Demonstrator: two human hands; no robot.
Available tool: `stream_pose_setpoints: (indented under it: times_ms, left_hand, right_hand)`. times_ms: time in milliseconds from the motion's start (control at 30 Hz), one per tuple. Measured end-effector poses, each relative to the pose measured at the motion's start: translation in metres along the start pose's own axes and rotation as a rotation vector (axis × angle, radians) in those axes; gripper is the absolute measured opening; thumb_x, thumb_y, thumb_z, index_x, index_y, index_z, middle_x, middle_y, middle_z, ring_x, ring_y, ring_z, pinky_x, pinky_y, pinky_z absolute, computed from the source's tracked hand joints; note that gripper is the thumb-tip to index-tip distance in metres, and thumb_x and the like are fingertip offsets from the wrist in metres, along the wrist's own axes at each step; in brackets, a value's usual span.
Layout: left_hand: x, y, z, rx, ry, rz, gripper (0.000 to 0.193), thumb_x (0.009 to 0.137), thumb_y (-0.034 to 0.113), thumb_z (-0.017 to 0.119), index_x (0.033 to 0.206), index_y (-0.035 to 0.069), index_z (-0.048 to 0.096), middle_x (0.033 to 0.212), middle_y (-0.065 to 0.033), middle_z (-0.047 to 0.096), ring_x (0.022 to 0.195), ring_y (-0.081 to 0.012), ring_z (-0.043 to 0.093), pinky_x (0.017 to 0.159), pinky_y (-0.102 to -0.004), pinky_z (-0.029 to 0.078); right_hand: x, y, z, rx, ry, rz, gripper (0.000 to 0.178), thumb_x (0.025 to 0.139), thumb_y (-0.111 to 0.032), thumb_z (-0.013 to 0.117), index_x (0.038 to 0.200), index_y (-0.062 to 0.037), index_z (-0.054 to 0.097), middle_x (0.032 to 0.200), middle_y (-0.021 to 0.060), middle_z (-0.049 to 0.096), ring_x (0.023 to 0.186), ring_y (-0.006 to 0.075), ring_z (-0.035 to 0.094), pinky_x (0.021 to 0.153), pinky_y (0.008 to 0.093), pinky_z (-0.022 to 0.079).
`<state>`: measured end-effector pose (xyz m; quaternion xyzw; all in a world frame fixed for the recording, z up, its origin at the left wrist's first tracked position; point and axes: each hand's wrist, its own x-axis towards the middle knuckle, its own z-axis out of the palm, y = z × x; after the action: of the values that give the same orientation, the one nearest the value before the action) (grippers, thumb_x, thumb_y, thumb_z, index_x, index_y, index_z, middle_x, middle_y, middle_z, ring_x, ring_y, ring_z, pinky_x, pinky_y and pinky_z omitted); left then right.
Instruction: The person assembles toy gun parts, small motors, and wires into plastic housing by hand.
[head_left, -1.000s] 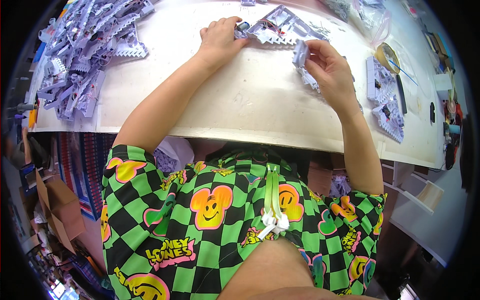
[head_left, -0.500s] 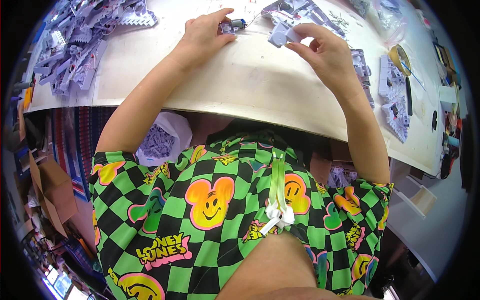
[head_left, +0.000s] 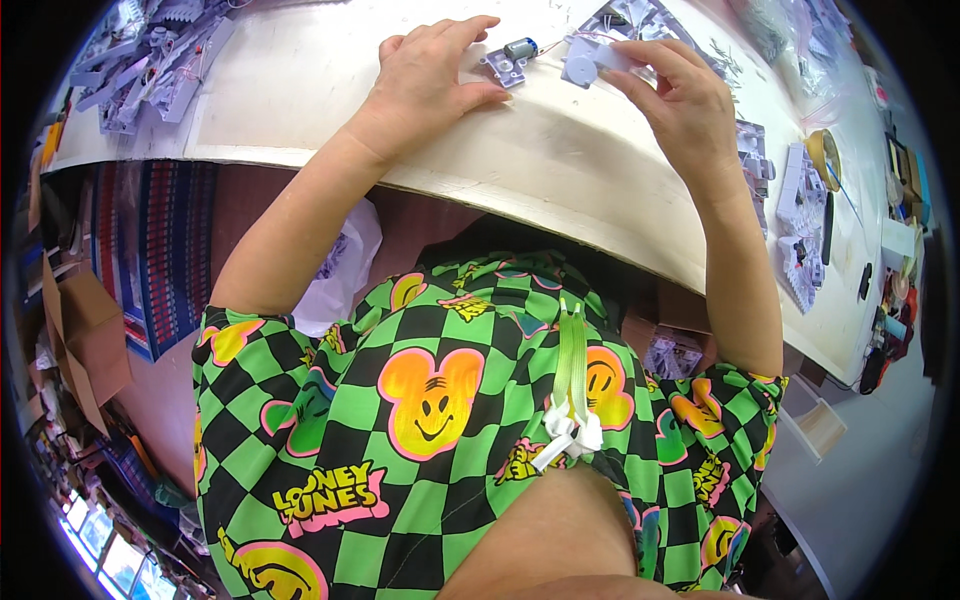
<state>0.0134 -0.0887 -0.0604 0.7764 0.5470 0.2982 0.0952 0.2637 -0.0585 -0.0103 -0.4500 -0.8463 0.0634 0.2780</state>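
My left hand (head_left: 425,85) is open over the table, thumb and index finger spread apart. Just beyond its fingertips lies a small grey plastic bracket (head_left: 506,70) with a small cylindrical motor (head_left: 520,48) on it. Thin wires lead from the motor toward a larger grey plastic housing (head_left: 655,22) at the far side. Between thumb and fingers, my right hand (head_left: 688,105) pinches a pale grey plastic piece with a round disc-shaped end (head_left: 580,69), held in front of that housing.
A heap of grey plastic parts (head_left: 160,70) covers the table's far left. On the right are more plastic parts (head_left: 800,215), a tape roll (head_left: 824,160) and scattered screws (head_left: 725,65). Below the table edge sits a white bag (head_left: 350,270); an open cardboard box (head_left: 85,335) stands left.
My left hand has let go of the motor and bracket, its fingers now apart from them. My right hand still holds the disc-ended piece, now turned differently. The whole view has shifted.
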Motion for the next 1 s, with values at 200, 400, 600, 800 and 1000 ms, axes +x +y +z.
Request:
stream_pose_setpoints:
  times_ms: [200, 400, 600, 800, 1000]
  left_hand:
    - [0.000, 0.007, 0.010, 0.070, 0.118, 0.028, 0.050, 0.073, 0.036, 0.076, 0.116, 0.014, 0.061, 0.107, -0.0032, 0.063, 0.102, -0.0209, 0.057, 0.087, -0.0391, 0.029]
    - [0.010, 0.003, 0.003, 0.007, -0.046, -0.056, 0.043, 0.078, 0.025, 0.074, 0.117, 0.011, 0.063, 0.105, -0.0065, 0.066, 0.097, -0.0168, 0.060, 0.094, -0.0352, 0.032]
    - [0.011, 0.006, -0.001, -0.097, -0.019, -0.064, 0.052, 0.074, 0.023, 0.074, 0.122, 0.010, 0.058, 0.100, -0.0074, 0.069, 0.098, -0.0242, 0.061, 0.089, -0.0427, 0.029]
    - [0.012, 0.012, 0.001, -0.107, -0.010, -0.068, 0.054, 0.075, 0.026, 0.072, 0.124, 0.009, 0.058, 0.099, -0.0073, 0.069, 0.098, -0.0230, 0.061, 0.088, -0.0422, 0.031]
    - [0.011, 0.012, -0.001, -0.070, -0.008, -0.072, 0.053, 0.076, 0.026, 0.071, 0.124, 0.008, 0.058, 0.099, -0.0072, 0.070, 0.097, -0.0238, 0.061, 0.088, -0.0427, 0.032]
  right_hand:
    - [0.009, -0.013, 0.009, 0.030, 0.005, -0.052, 0.024, 0.080, -0.020, 0.074, 0.101, -0.0086, 0.071, 0.082, 0.0016, 0.062, 0.061, 0.0127, 0.048, 0.057, 0.0265, 0.042]
    - [0.015, -0.013, 0.011, 0.074, -0.052, -0.077, 0.021, 0.081, -0.018, 0.072, 0.100, -0.0085, 0.071, 0.084, 0.0021, 0.065, 0.059, 0.0136, 0.049, 0.058, 0.0269, 0.043]
    - [0.018, -0.013, 0.019, 0.087, -0.064, -0.109, 0.021, 0.081, -0.018, 0.072, 0.100, -0.0083, 0.070, 0.086, 0.0034, 0.066, 0.066, 0.0174, 0.058, 0.061, 0.0283, 0.046]
    - [0.019, -0.011, 0.020, -0.124, -0.018, -0.284, 0.019, 0.080, -0.021, 0.072, 0.097, -0.0117, 0.071, 0.088, 0.0027, 0.068, 0.082, 0.0225, 0.062, 0.072, 0.0333, 0.049]
    - [0.020, -0.012, 0.023, -0.187, -0.021, -0.292, 0.020, 0.080, -0.024, 0.072, 0.096, -0.0130, 0.072, 0.088, 0.0019, 0.068, 0.085, 0.0230, 0.061, 0.077, 0.0356, 0.047]
